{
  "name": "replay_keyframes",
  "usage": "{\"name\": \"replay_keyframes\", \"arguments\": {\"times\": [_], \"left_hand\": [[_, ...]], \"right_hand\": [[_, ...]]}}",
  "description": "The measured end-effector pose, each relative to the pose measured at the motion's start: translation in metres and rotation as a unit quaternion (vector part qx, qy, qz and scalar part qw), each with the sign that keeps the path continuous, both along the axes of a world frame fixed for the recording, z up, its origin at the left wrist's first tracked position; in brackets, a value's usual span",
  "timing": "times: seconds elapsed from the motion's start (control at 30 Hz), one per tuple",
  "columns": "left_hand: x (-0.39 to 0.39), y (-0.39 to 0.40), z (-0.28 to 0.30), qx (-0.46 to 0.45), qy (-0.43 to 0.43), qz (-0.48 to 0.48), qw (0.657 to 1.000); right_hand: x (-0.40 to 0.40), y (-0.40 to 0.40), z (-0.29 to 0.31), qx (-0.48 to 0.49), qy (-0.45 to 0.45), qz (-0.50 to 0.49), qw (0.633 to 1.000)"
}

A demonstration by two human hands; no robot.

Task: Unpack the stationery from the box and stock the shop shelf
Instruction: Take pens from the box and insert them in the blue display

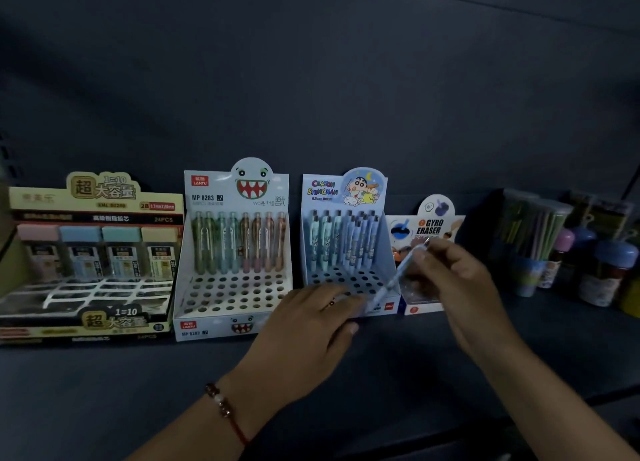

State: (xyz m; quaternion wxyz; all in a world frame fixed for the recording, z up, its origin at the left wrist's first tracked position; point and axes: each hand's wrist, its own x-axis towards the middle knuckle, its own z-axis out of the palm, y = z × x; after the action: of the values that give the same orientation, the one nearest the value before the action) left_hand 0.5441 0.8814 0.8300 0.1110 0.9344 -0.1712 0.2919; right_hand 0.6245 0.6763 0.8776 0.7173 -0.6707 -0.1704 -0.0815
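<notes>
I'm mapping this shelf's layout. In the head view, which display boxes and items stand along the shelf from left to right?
Yellow lead-refill box → monster-face pencil box → Crayon Shinchan pencil box → Gyro Eraser box → clear tub of pencils → small blue-capped bottles.

dark shelf (104,384) carries four display boxes (235,253), jars (609,273).

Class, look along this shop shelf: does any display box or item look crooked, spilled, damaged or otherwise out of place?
Nothing looks spilled or damaged. The four display boxes stand upright in a row. Only the pencil is out of its slot: the right hand holds it slanted over the Crayon Shinchan box, whose front holes are unfilled, while the left hand rests at that box's front.
</notes>
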Motion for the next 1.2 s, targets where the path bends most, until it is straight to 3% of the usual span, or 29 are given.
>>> {"name": "replay_keyframes", "arguments": {"times": [0.2,0.3,0.47,0.87,1.2], "left_hand": [[0.003,0.003,-0.003,0.115,0.07,0.072,0.988],[0.003,0.005,-0.003,0.101,0.121,0.052,0.986],[0.004,0.006,-0.004,0.121,0.122,0.063,0.983],[0.003,0.004,-0.001,0.12,0.137,0.057,0.982],[0.007,0.006,-0.005,0.095,0.135,0.056,0.985]], "right_hand": [[0.035,0.001,0.03,-0.019,-0.069,-0.062,0.996],[0.05,0.011,0.028,-0.072,-0.094,-0.071,0.991],[0.067,0.031,0.014,-0.169,-0.127,-0.079,0.974],[0.087,0.038,0.011,-0.251,-0.139,-0.061,0.956],[0.088,0.05,-0.01,-0.266,-0.129,-0.072,0.953]]}}
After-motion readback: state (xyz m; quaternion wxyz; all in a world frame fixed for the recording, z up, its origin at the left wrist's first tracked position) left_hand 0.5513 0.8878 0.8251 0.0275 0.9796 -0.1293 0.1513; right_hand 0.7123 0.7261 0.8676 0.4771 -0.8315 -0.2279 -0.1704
